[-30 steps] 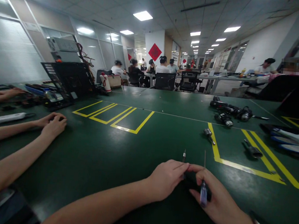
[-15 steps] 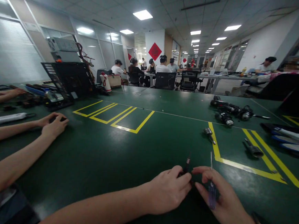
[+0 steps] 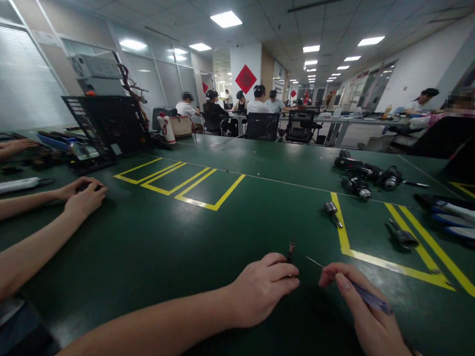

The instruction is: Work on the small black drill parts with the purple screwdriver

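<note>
Near the front of the green table (image 3: 153, 248), my left hand (image 3: 264, 290) is closed round a small dark part (image 3: 291, 252), whose metal tip rises above the fingers; the rest of it is hidden. To its right my right hand (image 3: 367, 309) grips a screwdriver (image 3: 371, 298) with a clear purple handle. The thin shaft points left, towards the small part, without touching it. Both hands are apart. Beyond them lie a metal chuck piece (image 3: 332, 212) and a dark metal cup-shaped part (image 3: 403, 236).
Black power-tool parts (image 3: 361, 174) lie at the back right, gloves (image 3: 460, 220) at the right edge. Another person's hands (image 3: 83, 196) are at the left, near a white tool (image 3: 12, 186). A black frame (image 3: 114, 127) stands at the back left. Yellow tape marks the table.
My right hand has drawn away to the right, and the screwdriver has tilted from upright to pointing left. My left hand has shifted slightly left with the small part.
</note>
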`<state>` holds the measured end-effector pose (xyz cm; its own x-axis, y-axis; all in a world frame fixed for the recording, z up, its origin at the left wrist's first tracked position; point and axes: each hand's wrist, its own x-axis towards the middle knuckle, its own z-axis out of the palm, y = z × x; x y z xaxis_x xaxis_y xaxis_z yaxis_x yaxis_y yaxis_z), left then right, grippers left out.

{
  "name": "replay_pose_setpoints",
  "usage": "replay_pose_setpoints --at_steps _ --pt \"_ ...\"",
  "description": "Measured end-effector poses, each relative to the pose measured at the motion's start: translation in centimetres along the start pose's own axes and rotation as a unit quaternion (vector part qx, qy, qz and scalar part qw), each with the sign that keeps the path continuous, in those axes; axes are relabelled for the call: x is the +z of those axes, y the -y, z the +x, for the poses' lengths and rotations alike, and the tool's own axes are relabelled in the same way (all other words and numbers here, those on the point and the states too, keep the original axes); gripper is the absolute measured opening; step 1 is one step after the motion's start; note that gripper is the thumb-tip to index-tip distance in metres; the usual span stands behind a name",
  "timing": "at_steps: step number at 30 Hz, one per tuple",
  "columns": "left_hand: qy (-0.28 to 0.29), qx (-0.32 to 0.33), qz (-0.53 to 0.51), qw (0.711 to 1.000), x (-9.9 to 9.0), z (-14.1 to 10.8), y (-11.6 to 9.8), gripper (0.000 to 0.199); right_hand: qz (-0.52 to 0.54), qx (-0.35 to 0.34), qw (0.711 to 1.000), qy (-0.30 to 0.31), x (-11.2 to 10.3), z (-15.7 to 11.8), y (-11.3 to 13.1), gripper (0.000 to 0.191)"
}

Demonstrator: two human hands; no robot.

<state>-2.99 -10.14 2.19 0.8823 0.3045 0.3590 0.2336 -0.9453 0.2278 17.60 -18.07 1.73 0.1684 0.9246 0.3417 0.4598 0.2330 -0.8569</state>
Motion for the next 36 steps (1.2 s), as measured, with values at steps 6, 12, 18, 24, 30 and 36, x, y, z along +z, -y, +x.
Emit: replay_pose_setpoints --at_steps 6,12,18,24,30,36 --pt "-0.057 -0.106 -0.13 0.984 0.2 0.3 0.6 0.024 0.115 0.104 0.988 0.013 0.4 0.6 -0.4 0.025" --pt "-0.185 -0.287 -0.426 0.838 0.7 0.9 1.6 0.027 0.188 0.165 0.966 0.067 0.8 0.5 -0.3 0.027" --pt "-0.199 -0.346 -0.581 0.71 1.0 1.0 2.0 0.026 0.175 0.173 0.963 0.108 0.8 0.3 -0.5 0.029" --pt "-0.2 -0.354 -0.642 0.651 1.1 1.0 2.0 0.03 0.149 0.153 0.97 0.118 0.9 0.0 -0.2 0.029" --pt "-0.209 -0.362 -0.664 0.62 0.9 1.1 1.8 0.029 0.092 0.14 0.977 0.133 1.1 0.0 0.8 0.031" --pt "-0.219 -0.354 -0.664 0.622 0.7 1.3 1.5 0.025 0.007 0.106 0.985 0.135 0.9 0.2 1.0 0.031"
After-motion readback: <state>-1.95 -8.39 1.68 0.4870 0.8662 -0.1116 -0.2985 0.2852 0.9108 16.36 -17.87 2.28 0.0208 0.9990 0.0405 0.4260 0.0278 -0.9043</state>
